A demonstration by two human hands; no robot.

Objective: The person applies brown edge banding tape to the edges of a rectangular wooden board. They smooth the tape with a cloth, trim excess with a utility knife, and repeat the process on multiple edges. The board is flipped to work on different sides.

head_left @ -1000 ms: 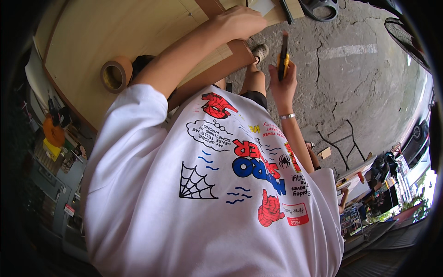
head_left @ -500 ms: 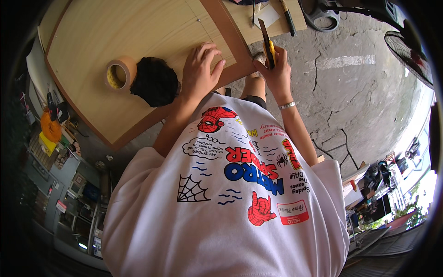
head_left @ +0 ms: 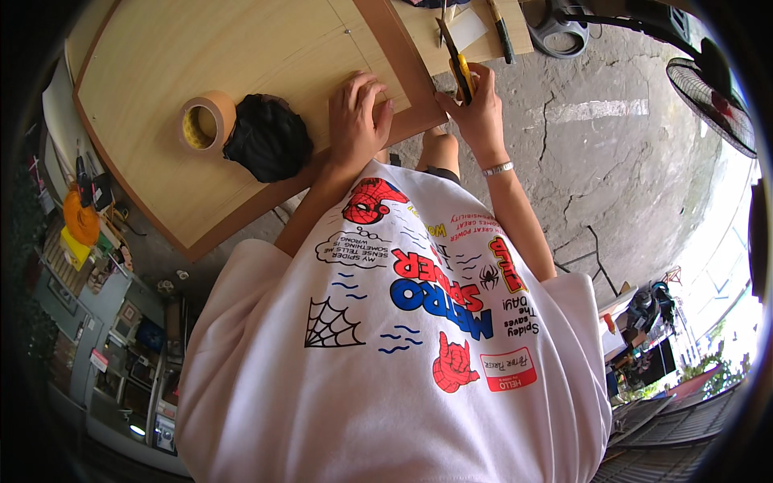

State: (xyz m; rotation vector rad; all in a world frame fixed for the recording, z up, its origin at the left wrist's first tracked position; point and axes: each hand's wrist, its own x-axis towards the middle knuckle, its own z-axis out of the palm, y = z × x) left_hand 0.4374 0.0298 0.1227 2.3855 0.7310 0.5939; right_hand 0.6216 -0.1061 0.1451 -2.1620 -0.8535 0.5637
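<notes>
My right hand (head_left: 477, 121) grips a yellow and black utility knife (head_left: 465, 74), just off the right edge of a wooden panel (head_left: 266, 56) with a brown border. The knife's blade points up and away from me, over the small wooden surface beyond. My left hand (head_left: 354, 121) lies on the panel near its corner, palm down, with fingers loosely bent and nothing visible in them. To the left of that hand sits a crumpled black cloth-like bundle (head_left: 270, 138). Against the bundle stands a roll of tan tape (head_left: 220, 121).
A light wooden board (head_left: 515, 40) at the far right bears a white card (head_left: 469, 30) and a dark-handled tool (head_left: 501, 32). A black fan (head_left: 708, 97) stands at the right on cracked concrete floor (head_left: 588, 153). Cluttered shelves line the left rim.
My right hand has moved slightly away from me with the knife, whose blade now overlaps the far board. My left hand has shifted a little right, its thumb nearer the fingers.
</notes>
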